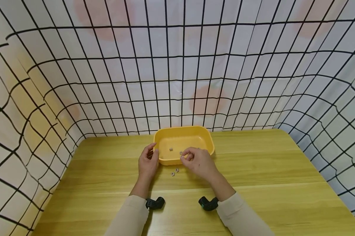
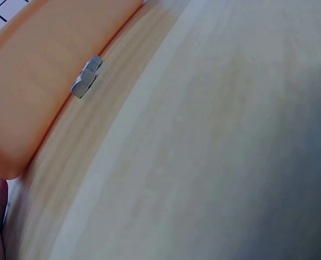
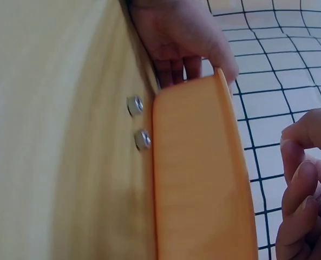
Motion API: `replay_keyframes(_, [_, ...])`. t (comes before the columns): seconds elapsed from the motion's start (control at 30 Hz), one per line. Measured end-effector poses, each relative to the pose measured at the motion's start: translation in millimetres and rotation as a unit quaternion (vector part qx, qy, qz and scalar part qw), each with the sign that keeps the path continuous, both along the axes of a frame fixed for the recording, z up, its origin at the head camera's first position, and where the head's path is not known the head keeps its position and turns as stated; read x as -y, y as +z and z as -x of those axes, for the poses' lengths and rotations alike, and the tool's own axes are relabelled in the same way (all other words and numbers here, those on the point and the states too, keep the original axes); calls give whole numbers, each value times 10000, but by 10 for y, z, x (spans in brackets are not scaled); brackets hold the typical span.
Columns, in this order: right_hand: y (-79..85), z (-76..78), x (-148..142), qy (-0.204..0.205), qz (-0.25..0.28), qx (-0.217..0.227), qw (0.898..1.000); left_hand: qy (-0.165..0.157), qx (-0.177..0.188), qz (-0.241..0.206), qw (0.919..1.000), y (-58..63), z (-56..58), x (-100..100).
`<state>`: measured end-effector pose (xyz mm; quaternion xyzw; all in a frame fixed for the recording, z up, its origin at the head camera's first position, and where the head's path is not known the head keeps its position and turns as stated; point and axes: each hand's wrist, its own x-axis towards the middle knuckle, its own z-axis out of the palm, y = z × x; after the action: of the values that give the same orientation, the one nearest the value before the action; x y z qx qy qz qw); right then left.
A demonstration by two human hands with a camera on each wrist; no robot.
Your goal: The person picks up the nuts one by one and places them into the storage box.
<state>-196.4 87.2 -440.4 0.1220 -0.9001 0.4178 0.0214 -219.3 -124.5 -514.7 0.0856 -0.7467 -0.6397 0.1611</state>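
A yellow plastic tray (image 1: 183, 161) sits on the table; the wrist views show its outer wall (image 3: 203, 173) as orange. My left hand (image 1: 147, 164) rests at its left end, fingers loosely bent and touching the rim without wrapping round it. Over the front rim, my right hand (image 1: 201, 164) pinches a small metal nut (image 1: 182, 157) between thumb and index finger; the right wrist view hides most of that nut. Inside the tray lies another nut (image 1: 171, 149), with others partly covered by the right hand. Two hex nuts (image 1: 177, 170) lie on the wood just before the tray.
The wooden table (image 1: 106, 183) has a light grain. Behind it and at both sides hangs a white cloth with a black grid (image 1: 174, 68), close behind the tray's far rim. Black wrist cameras (image 1: 155, 203) sit on both forearms.
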Motion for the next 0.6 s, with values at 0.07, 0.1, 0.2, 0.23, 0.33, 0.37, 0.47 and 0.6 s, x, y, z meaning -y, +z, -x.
replay_keyframes(0.07, [31, 52, -10, -38, -118, -100, 9999, -8, -11, 23, 10000, -4, 2, 1])
replay_keyframes(0.1, [45, 78, -14, -51, -169, -111, 9998, -7, -17, 41, 10000, -9, 3, 1])
replay_keyframes(0.2, [73, 157, -26, -98, -317, -129, 9994, -7, -29, 60, 10000, -25, 9, 2])
replay_keyframes(0.23, [85, 179, -29, -102, -338, -123, 9993, -10, -37, 54, 10000, -30, 12, 2])
replay_keyframes(0.33, [104, 260, -32, -94, -373, -139, 9992, -16, -55, 16, 10000, -31, 16, 4])
replay_keyframes(0.37, [109, 285, -32, -87, -385, -142, 9991, -22, -64, -5, 10000, -33, 19, 3])
replay_keyframes(0.47, [111, 360, -27, -67, -474, -149, 9987, -27, -65, -45, 10000, -34, 19, 6])
replay_keyframes(0.6, [97, 448, -24, -21, -561, -101, 9984, -16, -51, -13, 10000, -42, 19, 13])
